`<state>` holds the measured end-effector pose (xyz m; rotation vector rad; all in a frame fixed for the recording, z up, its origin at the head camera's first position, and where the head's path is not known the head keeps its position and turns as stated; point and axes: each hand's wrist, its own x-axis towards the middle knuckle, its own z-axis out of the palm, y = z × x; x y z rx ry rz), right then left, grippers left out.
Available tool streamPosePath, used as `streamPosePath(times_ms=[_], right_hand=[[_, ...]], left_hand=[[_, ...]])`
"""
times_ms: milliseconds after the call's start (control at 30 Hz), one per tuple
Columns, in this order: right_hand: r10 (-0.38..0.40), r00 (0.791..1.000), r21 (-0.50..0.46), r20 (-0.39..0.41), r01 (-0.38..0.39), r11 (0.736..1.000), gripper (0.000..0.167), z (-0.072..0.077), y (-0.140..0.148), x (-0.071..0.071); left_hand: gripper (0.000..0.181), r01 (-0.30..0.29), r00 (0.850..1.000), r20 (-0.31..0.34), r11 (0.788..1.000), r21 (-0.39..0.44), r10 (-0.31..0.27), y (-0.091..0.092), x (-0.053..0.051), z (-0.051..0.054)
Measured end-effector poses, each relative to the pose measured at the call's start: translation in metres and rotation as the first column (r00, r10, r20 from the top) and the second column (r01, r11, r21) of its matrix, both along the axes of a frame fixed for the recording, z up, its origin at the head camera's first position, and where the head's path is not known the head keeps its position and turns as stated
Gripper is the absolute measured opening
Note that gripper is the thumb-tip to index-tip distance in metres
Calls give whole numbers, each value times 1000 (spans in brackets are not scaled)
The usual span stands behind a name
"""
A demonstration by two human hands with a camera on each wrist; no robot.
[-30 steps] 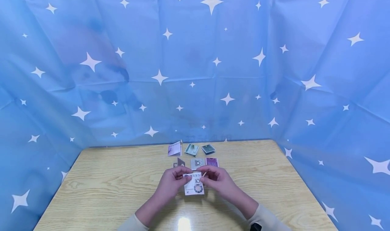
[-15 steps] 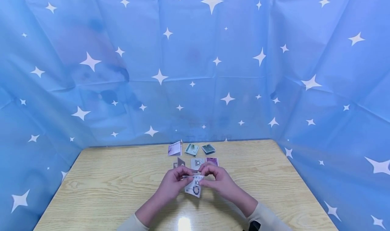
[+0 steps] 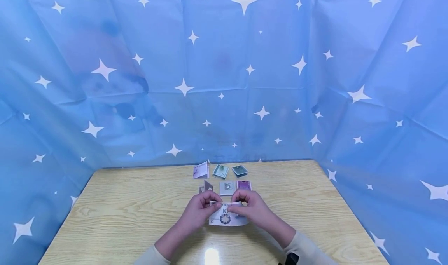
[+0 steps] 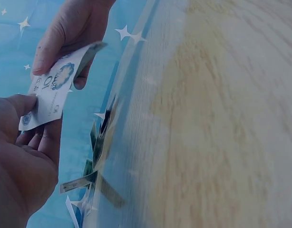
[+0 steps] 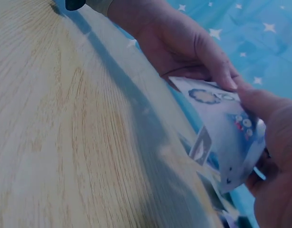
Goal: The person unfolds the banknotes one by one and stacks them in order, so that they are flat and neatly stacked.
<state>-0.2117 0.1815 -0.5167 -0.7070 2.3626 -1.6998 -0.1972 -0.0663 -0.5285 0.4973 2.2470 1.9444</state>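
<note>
A banknote (image 3: 226,219) marked 10 is up off the tabletop (image 3: 140,203), stretched between the person's two hands near the front of the small group of notes. The left hand (image 3: 200,208) pinches its left part, thumb on top and fingers curled behind; the right hand (image 3: 252,207) pinches it farther right in the same way, so neither hand is free. The note is spread out but bowed, its edge curling in the left wrist view.

Beyond the hands, six folded notes sit in two rows: a pale purple note (image 3: 200,170), a light green note (image 3: 221,171) and a dark green note (image 3: 239,171) at the back, with a brown note (image 3: 208,185), a grey note (image 3: 227,187) and a magenta note (image 3: 244,185) nearer. Judging by how things lie, those six look dealt with, while the held one is partway through handling and not yet set down. Whether others wait out of view, I cannot tell
</note>
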Motion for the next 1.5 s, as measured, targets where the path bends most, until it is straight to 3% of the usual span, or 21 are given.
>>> streamPosePath(times_ms=[333,667,1167,1300,1500], right_hand=[[-28,999,24,41,27,999,13,2,1,0],[-47,997,49,58,44,998,23,6,6,-1],[-39,995,11,96,38,999,27,2,16,0],[-49,994,35,97,46,998,25,0,18,-1],[-55,992,94,111,45,995,21,-7,21,-1]], left_hand=[[6,-28,999,19,999,-26,28,-3,0,1],[8,-60,997,52,998,-27,61,-8,0,-3],[14,-32,997,73,999,-7,33,-18,0,-6],[17,-15,998,66,999,-50,18,-19,1,-4],[21,45,999,31,981,-190,-40,-23,0,-3]])
